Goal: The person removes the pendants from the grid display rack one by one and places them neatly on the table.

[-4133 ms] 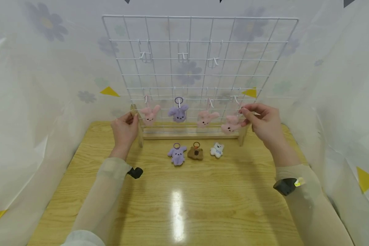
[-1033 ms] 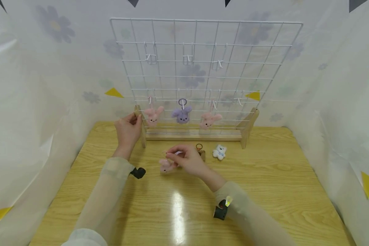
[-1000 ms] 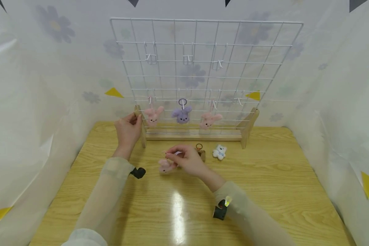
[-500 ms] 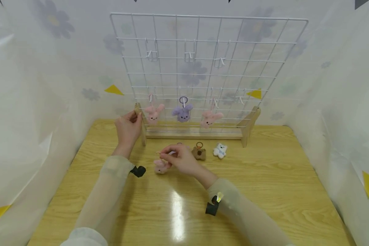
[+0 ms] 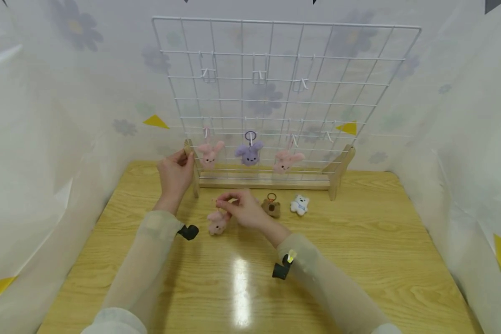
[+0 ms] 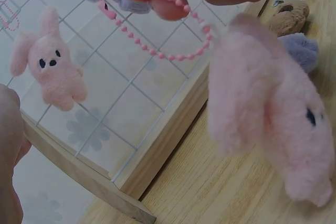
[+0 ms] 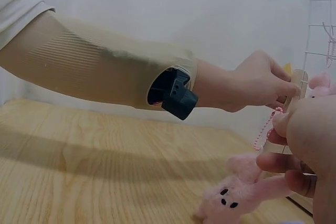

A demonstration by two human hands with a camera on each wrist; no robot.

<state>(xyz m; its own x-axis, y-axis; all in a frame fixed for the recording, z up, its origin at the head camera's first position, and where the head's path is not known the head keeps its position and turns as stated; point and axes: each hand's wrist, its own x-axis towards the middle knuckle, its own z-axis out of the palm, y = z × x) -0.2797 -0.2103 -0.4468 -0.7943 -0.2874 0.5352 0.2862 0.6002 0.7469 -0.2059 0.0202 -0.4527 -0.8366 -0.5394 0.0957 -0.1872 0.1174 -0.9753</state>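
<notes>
My right hand (image 5: 244, 209) pinches the pink bead chain (image 6: 163, 56) of a pink plush bunny keychain (image 5: 217, 224) between thumb and fingertips. The bunny dangles by its ears over the table, in front of the stand's left part. At the left, my left hand (image 5: 175, 174) grips the wooden post (image 5: 196, 183) of the display stand. A purple bunny keychain (image 6: 304, 51) on the table is mostly hidden behind my right hand in the head view. Beside it lie a brown bear keychain (image 5: 271, 208) and a white bear (image 5: 300, 204).
On the white wire grid's (image 5: 292, 22) lower hooks hang a pink bunny (image 5: 210, 155), a purple bunny (image 5: 249, 154) and another pink bunny (image 5: 285, 162). The lower right hook (image 5: 327, 136) and the three upper hooks (image 5: 259, 75) carry nothing. Pale sheets enclose the table (image 5: 359, 260).
The right hand has brought the pink bunny from beside the lower right hook down and left to the front of the stand, drifting slightly further left lately. The left hand stays on the post.
</notes>
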